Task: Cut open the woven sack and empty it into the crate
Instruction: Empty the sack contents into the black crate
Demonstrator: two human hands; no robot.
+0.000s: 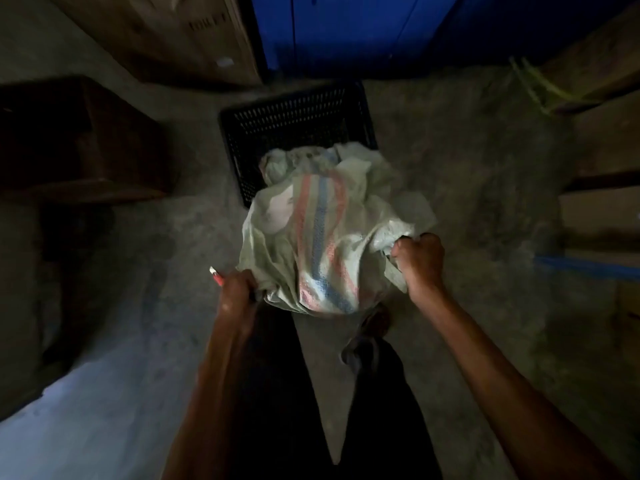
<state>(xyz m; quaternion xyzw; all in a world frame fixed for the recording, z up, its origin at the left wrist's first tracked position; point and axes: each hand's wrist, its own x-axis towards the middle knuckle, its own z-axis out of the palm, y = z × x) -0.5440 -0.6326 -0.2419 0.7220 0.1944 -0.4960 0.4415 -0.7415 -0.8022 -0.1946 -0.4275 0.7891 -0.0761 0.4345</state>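
Observation:
A white woven sack point(322, 233) with red and blue stripes hangs in front of me, its far end dipping into a black slatted plastic crate point(294, 123) on the floor. My left hand point(237, 292) grips the sack's near left corner and also holds a red-handled cutter point(217, 276) whose tip sticks out to the left. My right hand point(420, 263) grips the sack's near right corner in a fist. The sack's mouth and contents are hidden by its folds.
The floor is bare grey concrete. A dark wooden box point(76, 140) stands at the left, a cardboard carton point(166, 32) at the back left, a blue panel point(346, 32) behind the crate, and wooden shelves point(602, 161) at the right. My dark-trousered legs are below.

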